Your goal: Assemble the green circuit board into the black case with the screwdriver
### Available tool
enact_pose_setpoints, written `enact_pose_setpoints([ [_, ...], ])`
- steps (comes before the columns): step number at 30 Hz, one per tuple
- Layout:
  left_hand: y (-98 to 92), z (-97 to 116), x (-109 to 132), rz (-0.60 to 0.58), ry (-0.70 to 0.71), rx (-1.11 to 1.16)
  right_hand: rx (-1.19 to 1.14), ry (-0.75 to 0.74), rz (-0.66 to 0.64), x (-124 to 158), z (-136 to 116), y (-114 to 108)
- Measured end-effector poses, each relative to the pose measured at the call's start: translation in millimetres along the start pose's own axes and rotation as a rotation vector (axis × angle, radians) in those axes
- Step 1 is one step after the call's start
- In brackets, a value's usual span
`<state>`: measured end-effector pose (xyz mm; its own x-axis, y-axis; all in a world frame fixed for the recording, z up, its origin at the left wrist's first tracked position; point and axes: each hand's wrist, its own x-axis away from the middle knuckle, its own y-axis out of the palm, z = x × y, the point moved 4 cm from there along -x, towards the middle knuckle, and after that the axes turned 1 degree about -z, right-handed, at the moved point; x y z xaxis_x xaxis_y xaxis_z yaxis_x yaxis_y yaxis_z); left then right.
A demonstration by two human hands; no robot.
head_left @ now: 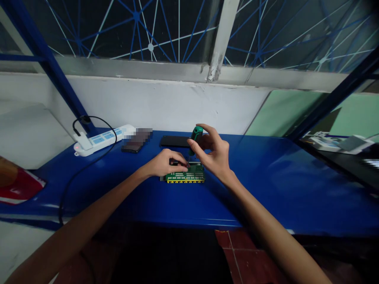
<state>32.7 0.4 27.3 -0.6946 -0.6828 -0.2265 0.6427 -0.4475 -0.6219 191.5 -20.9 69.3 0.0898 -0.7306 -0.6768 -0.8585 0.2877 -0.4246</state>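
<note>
Screwdriver [196, 137] tilted, pinched by the right hand [218, 153], tip down at the green circuit board [195, 169] on the surface [257, 185]; left hand [162, 162] beside it, can't tell if its fingers pinch—slanted tip could slip, jab them!

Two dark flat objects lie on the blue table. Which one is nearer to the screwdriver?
The black slab on the right: in this view, its right end meets the screwdriver. The other dark object lies farther left, beside the white power strip.
</note>
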Motion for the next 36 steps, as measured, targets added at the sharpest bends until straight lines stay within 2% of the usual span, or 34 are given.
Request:
enact_pose_setpoints([
  [21, 4.5, -3.6, -0.1, -0.048, -0.032, 0.007, 0.019, -0.035, -0.04, 3.6, -5.8, 1.9],
  [30, 3.8, 0.3, 1.2, -0.073, 0.044, 0.016, -0.015, -0.186, -0.006, 7.0, -12.7, 1.0],
  [36, 5.8, -2.5, 2.6, -0.08, 0.067, -0.004, 0.109, -0.313, 0.049, 8.2, -14.5, 2.8],
])
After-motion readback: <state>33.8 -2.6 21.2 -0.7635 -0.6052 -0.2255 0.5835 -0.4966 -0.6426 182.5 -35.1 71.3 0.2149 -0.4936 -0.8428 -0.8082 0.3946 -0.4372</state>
